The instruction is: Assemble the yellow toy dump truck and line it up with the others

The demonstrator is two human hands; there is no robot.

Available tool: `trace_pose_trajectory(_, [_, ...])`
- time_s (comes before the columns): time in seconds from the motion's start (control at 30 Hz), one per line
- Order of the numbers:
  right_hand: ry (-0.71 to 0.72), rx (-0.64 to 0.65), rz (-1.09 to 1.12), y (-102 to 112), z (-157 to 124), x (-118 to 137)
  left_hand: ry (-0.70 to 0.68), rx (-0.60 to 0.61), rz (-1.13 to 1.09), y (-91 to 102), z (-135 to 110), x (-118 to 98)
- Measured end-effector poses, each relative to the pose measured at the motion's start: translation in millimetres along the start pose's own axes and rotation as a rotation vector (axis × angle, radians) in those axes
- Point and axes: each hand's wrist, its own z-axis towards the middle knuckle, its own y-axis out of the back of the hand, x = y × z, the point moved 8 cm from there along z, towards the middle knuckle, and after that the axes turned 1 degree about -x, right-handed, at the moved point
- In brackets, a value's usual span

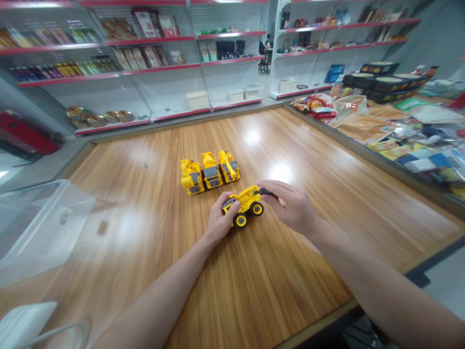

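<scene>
My left hand (219,218) is closed around the cab end of a yellow toy dump truck (247,195), which is tilted with two black wheels with yellow hubs facing me. In my right hand (294,206) is a small black-handled screwdriver (268,192), pinched between thumb and fingers. Its front end meets the rear of the truck; the tip itself is hidden or too small to make out. Just beyond the truck stand three more yellow toy vehicles in a row: one at the left (192,177), a middle one (211,170) and one at the right with a boom (228,166).
A clear plastic bin (39,223) stands on the wooden table (145,271) at left, near a white device with a cable (27,322). A tiny object (145,165) lies at far left. Packaged goods (363,126) fill a counter at right; shelves (163,68) line the back.
</scene>
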Motion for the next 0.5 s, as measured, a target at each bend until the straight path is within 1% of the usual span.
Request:
trace_pose_trajectory(0.13, [-0.021,-0.003,0.020,-0.3,-0.2,-2.0,-0.008,0.000,0.009,-0.1,-0.1,-2.4])
trace_pose_trajectory(0.23, [-0.050,-0.047,0.050,4.0,0.3,-4.4,-0.010,0.020,0.020,-1.6,-0.6,-3.9])
trace_pose_trajectory(0.3, [-0.041,-0.058,0.052,5.7,0.7,-2.8,-0.018,0.036,0.024,-3.0,-1.2,-5.2])
trace_pose_trajectory(0.4, [-0.018,-0.038,0.061,4.5,1.2,0.8,-0.023,0.056,0.038,-4.8,-2.0,-6.4])
trace_pose_trajectory(0.5, [-0.029,-0.056,0.086,4.8,1.5,0.3,-0.018,0.065,0.045,-5.3,-2.5,-6.8])
